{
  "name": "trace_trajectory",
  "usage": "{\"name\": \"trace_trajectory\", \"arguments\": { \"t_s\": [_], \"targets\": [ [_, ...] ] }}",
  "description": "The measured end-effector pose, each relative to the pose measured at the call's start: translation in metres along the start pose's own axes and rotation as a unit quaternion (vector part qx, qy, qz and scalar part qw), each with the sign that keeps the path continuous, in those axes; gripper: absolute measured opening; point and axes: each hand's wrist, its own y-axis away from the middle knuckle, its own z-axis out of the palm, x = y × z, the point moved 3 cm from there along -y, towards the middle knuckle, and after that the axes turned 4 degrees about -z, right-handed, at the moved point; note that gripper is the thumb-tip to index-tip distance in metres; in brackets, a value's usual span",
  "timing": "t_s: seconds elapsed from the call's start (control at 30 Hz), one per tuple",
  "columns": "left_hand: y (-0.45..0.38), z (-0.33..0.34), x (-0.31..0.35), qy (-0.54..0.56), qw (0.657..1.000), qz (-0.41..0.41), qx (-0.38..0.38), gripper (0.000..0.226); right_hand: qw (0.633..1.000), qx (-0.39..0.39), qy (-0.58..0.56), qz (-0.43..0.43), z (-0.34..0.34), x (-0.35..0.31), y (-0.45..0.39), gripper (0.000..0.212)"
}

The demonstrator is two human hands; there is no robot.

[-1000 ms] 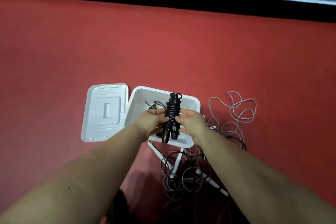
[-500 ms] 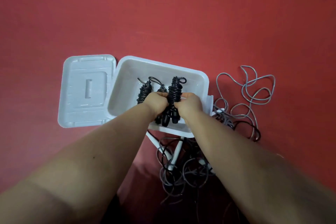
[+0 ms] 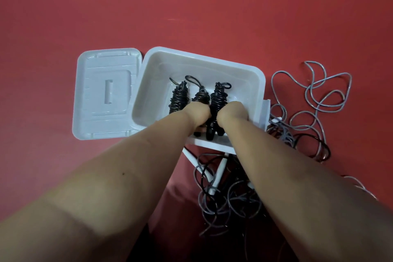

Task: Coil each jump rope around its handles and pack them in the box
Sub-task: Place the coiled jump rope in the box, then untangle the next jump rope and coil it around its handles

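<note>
The coiled jump rope (image 3: 217,100) sits inside the white box (image 3: 258,83), gripped between my left hand (image 3: 198,114) and right hand (image 3: 232,112), fingers of both curled round its lower part. Two more coiled ropes (image 3: 179,97) lie in the box just left of my grip. The lid (image 3: 106,93) lies flat further left. Loose grey ropes (image 3: 314,91) tangle to the right.

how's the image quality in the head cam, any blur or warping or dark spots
Head view: wide-angle warping makes the forearms balloon toward the bottom edge; soft overall, with the left hand and right hand slightly smeared around the coiled black jump rope; even dim light, no glare on the white box; bottom centre falls into dark shadow.
</note>
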Motion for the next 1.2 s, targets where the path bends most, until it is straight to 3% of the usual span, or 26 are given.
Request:
{"name": "trace_trajectory", "arguments": {
  "t_s": [0.17, 0.27, 0.37, 0.53, 0.63, 0.7, 0.8, 0.87, 1.0, 1.2],
  "targets": [
    [0.011, -0.006, 0.001, -0.007, 1.0, 0.012, -0.001, 0.029, 0.993, 0.019, -0.111, -0.021, -0.001, 0.0, 0.004, 0.007],
    [0.033, -0.016, 0.007, 0.003, 0.999, 0.031, 0.006, 0.03, 0.978, 0.029, -0.193, -0.073, -0.016, 0.002, 0.029, 0.037],
    [0.068, -0.025, 0.016, -0.027, 0.996, 0.082, 0.011, 0.03, 0.97, 0.036, -0.195, -0.139, -0.038, 0.009, 0.072, 0.044],
    [0.137, -0.028, 0.006, -0.041, 0.983, 0.156, 0.082, 0.03, 0.968, 0.072, -0.121, -0.208, -0.061, 0.041, 0.138, 0.055],
    [0.17, -0.015, -0.017, -0.146, 0.962, 0.203, 0.107, 0.029, 0.955, 0.111, -0.003, -0.276, -0.06, 0.068, 0.173, 0.051],
    [0.186, -0.006, -0.037, -0.266, 0.932, 0.218, 0.116, 0.028, 0.937, 0.121, 0.083, -0.318, -0.051, 0.084, 0.191, 0.048],
    [0.194, 0.011, -0.069, -0.45, 0.86, 0.222, 0.097, 0.035, 0.92, 0.096, 0.17, -0.339, -0.032, 0.102, 0.199, 0.046],
    [0.186, 0.021, -0.089, -0.52, 0.827, 0.199, 0.077, 0.042, 0.916, 0.071, 0.209, -0.334, -0.02, 0.11, 0.196, 0.046],
    [0.15, 0.035, -0.113, -0.549, 0.826, 0.111, 0.055, 0.049, 0.907, 0.027, 0.269, -0.322, -0.001, 0.121, 0.175, 0.043],
    [0.102, 0.034, -0.109, -0.474, 0.875, 0.068, 0.074, 0.044, 0.91, 0.014, 0.264, -0.319, 0.024, 0.112, 0.13, 0.04]
  ]
}}
